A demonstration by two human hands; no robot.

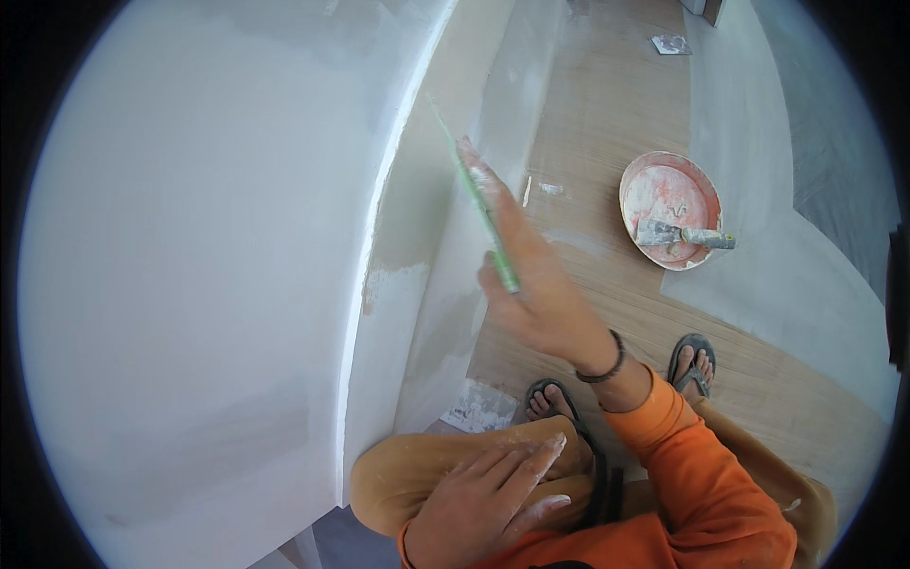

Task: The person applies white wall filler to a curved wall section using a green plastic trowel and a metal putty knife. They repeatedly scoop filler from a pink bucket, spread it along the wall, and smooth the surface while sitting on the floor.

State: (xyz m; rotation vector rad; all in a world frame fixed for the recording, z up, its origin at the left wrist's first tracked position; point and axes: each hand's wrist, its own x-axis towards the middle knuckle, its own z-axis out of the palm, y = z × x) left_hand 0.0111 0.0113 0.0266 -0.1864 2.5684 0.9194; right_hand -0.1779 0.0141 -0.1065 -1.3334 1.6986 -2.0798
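Note:
My right hand grips a thin, flat green tool, which shows edge-on and slightly blurred, so its exact kind is unclear. The fingers lie extended along it, with the thumb on its other side. The tool's far end is beside the narrow wall face, where damp-looking grey-beige patches show; I cannot tell whether it touches. A bright white corner edge borders that face on the left. My left hand rests open on my thigh, its fingertips smeared white.
On the wood-look floor to the right stands a round tub with whitish-pink paste inside and a putty knife across its rim. A small flat square piece lies farther off. A white-splattered patch is near my left sandal.

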